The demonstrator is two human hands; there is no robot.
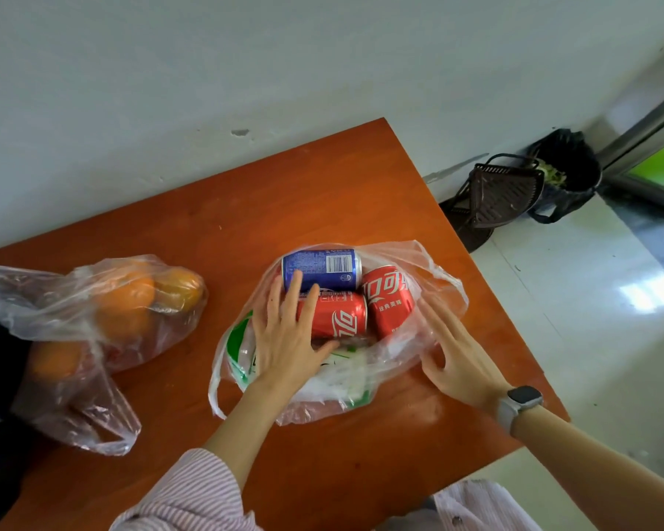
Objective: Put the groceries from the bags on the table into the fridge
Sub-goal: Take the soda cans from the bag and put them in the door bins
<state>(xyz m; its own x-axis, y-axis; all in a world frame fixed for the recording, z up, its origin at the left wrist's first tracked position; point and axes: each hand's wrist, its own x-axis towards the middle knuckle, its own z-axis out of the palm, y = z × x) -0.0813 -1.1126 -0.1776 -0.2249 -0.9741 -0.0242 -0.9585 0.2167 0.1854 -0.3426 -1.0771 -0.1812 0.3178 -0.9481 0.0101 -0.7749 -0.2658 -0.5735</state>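
Head view is showing two clear bags on the desk [215, 224]. Near its right edge, one bag [430, 339] is holding three cans lying sideways: a blue can [322, 268] and two red cans [342, 320], axes mostly left-right. The left hand [284, 339] is resting spread-fingered on them, gripping nothing; the right hand [460, 362] is pressing open-fingered on the plastic. Oranges [127, 300] are filling the left-edge bag [54, 300].

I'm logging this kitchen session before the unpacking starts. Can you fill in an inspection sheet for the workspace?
Surface: orange wooden table, set against a white wall.
Job's things: clear bag holding a blue can and two red cans; second bag with oranges.
Clutter: nothing seen.
Grippers: left hand open, resting on the cans; right hand open, on the bag's edge.
Cables: nothing seen.
Surroundings: bin with a black liner and dark rack on the floor.
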